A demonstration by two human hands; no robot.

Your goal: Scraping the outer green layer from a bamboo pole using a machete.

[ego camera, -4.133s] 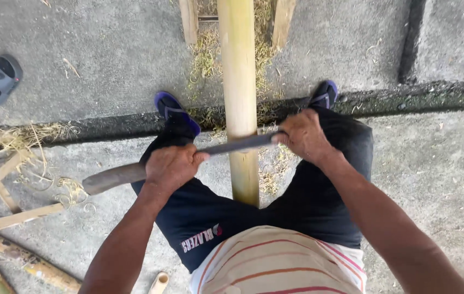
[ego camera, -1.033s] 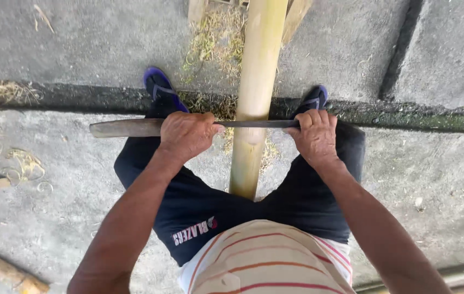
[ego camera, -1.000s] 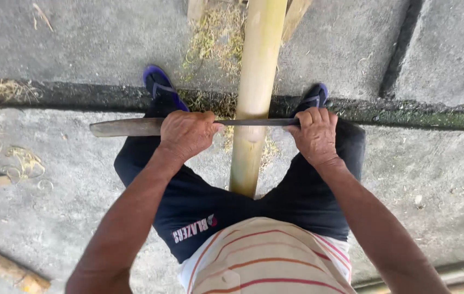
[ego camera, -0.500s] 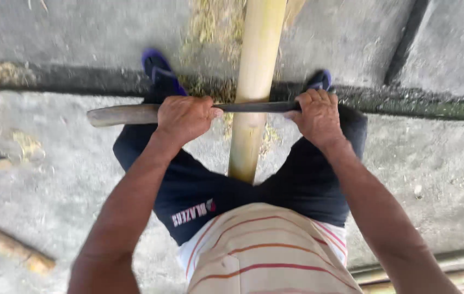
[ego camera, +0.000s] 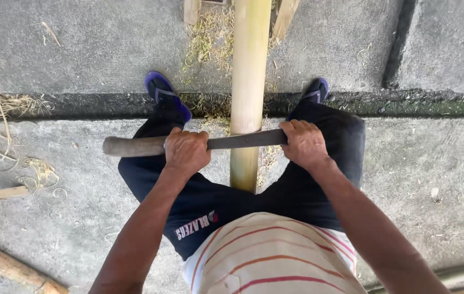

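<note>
Straddling an upright bamboo pole (ego camera: 249, 81), the person lays a long blade (ego camera: 243, 140) crosswise against it. Left hand (ego camera: 186, 152) wraps the wooden handle; right hand (ego camera: 303, 143) curls over the far end. Pole stands between both fists, equally near.

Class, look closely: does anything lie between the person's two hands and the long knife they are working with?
Nothing visible does. The left hand grips the knife near its handle, the right hand grips its far end, and the blade crosses the bamboo pole.
</note>
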